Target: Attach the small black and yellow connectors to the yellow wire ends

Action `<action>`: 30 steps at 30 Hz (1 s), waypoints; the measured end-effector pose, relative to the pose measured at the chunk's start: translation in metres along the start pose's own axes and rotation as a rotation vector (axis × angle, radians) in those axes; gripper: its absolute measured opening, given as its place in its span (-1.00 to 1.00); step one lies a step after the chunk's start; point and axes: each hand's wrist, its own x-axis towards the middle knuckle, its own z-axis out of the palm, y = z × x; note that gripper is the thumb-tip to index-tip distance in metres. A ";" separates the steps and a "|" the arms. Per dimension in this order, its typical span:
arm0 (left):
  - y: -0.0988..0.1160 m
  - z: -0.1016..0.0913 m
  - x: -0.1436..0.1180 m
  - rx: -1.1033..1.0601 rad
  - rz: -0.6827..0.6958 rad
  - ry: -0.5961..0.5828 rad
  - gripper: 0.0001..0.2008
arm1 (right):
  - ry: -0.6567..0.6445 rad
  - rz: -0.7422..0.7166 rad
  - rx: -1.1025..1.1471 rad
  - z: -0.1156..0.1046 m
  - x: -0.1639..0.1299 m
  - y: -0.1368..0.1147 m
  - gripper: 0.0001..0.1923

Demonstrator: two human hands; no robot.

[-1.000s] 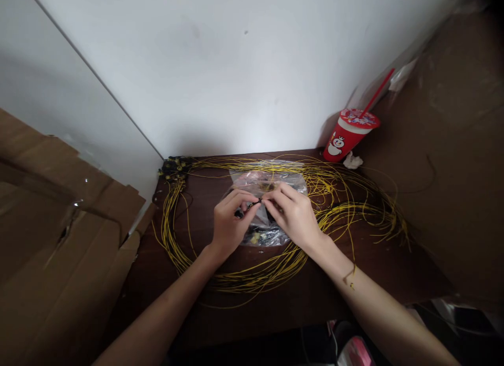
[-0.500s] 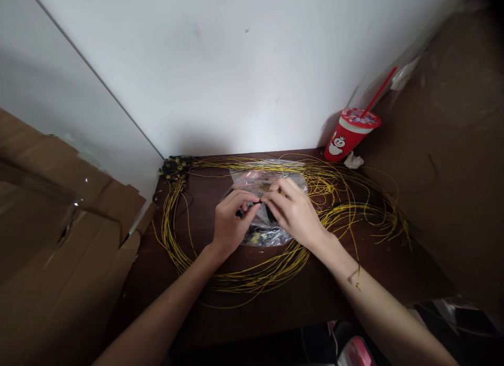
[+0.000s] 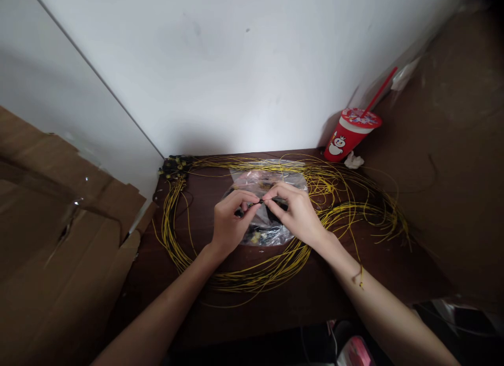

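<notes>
My left hand (image 3: pixel 230 220) and my right hand (image 3: pixel 296 212) meet fingertip to fingertip over a clear plastic bag (image 3: pixel 264 183) of small parts in the middle of a dark wooden table (image 3: pixel 299 297). Both pinch a small black connector (image 3: pixel 258 201) between them; what else it joins is too small to tell. A thin yellow wire (image 3: pixel 356 253) runs from the hands over my right forearm. Large loops of yellow wire (image 3: pixel 252 279) ring the bag and my hands.
A cluster of black connectors (image 3: pixel 173 167) lies at the back left corner. A red cup with a straw (image 3: pixel 349 133) and a crumpled white tissue (image 3: pixel 353 160) stand at the back right by the wall. Brown cardboard (image 3: pixel 59 240) lies left; a brown panel (image 3: pixel 444 161) stands right.
My right hand's fingers have lowered and shifted slightly at the connector, and the wire end on my right forearm has slid a little toward the elbow. The left hand has barely moved.
</notes>
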 end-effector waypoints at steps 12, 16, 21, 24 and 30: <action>0.001 -0.001 0.000 0.007 -0.014 -0.029 -0.95 | -0.002 -0.013 -0.017 0.002 -0.002 -0.002 -0.86; -0.001 0.000 -0.001 -0.016 -0.061 -0.016 -0.95 | -0.001 -0.033 -0.008 0.001 -0.001 0.000 -0.85; -0.002 0.000 0.000 -0.025 -0.137 0.001 -0.96 | -0.010 -0.070 -0.015 -0.001 0.000 -0.002 -0.83; 0.000 -0.001 0.001 -0.015 -0.155 0.005 -0.96 | 0.001 -0.051 -0.031 -0.002 0.001 -0.003 -0.85; 0.002 -0.001 0.001 -0.014 -0.197 0.025 -0.92 | 0.021 -0.003 -0.042 -0.003 0.000 -0.001 -0.90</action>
